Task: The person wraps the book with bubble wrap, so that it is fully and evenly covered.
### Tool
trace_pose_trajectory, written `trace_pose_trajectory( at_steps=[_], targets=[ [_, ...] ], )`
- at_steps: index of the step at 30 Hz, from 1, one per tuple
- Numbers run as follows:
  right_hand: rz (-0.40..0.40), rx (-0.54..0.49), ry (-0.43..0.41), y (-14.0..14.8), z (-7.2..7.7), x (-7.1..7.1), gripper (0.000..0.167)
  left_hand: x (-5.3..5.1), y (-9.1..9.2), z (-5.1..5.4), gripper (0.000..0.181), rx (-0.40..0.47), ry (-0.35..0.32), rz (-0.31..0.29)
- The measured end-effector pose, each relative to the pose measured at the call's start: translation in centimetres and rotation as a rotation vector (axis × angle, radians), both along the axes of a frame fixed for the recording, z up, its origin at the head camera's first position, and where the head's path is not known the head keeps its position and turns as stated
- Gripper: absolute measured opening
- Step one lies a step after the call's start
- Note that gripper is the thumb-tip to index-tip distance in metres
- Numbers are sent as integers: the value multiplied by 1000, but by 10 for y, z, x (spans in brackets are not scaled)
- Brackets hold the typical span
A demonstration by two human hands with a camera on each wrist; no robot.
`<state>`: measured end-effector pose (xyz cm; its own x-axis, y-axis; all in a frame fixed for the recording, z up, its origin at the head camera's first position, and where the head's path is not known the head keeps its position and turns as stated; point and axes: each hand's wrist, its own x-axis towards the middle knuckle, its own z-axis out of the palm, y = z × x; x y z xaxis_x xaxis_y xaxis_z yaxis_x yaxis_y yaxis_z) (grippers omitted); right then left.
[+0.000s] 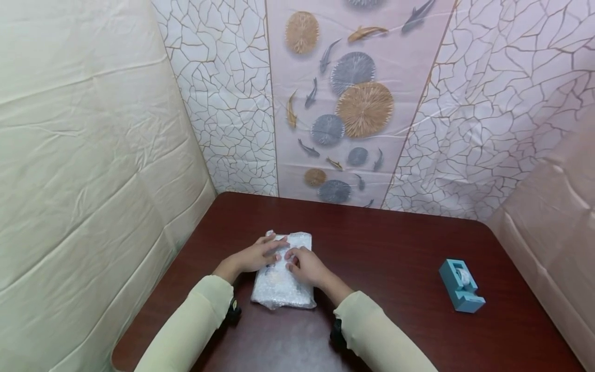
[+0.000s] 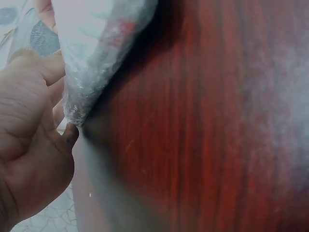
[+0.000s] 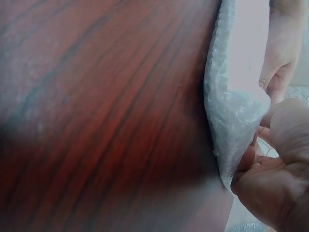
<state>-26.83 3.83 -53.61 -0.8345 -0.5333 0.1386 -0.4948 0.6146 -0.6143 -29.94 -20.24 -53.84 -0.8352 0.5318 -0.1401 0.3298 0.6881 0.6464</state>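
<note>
A flat package in bubble wrap (image 1: 282, 288) lies on the dark red-brown table. My left hand (image 1: 253, 257) rests on its upper left part, fingers fairly straight and spread over the wrap. On the right side of the package, my right hand (image 1: 310, 266) touches the top with bent fingers, its thumb and index tips near the left thumb. Whether those tips pinch any wrap cannot be told. A faint red mark shows through the wrap (image 2: 116, 35) in the left wrist view. In the right wrist view, the clear bubbled edge (image 3: 231, 121) lies beside the right hand.
A teal tape dispenser (image 1: 460, 287) with a roll of clear tape stands at the right of the table (image 1: 381, 258). Behind the table hangs a patterned cloth (image 1: 232, 103), and pale fabric (image 1: 93, 181) borders the left side.
</note>
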Motion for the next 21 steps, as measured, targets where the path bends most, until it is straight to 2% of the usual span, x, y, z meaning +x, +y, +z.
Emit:
trace_pose_trajectory(
  at_steps=[7, 10, 14, 15, 18, 21],
  targets=[
    [55, 15, -11, 6, 1, -1, 23, 0, 0, 3, 54, -28, 24, -37],
    [76, 30, 8, 7, 0, -1, 25, -2, -2, 0, 56, -34, 39, -59],
    [94, 28, 33, 9, -1, -2, 26, -2, -2, -3, 57, -34, 47, -60],
    [99, 20, 36, 9, -3, -3, 26, 0, 0, 0, 57, -31, 34, -51],
    [129, -5, 95, 12, -19, -12, 28, 2, 0, -1, 56, -12, 34, -39],
    [140, -25, 129, 16, -44, -24, 32, 4, 0, -1, 56, 14, 31, -25]
  ],
)
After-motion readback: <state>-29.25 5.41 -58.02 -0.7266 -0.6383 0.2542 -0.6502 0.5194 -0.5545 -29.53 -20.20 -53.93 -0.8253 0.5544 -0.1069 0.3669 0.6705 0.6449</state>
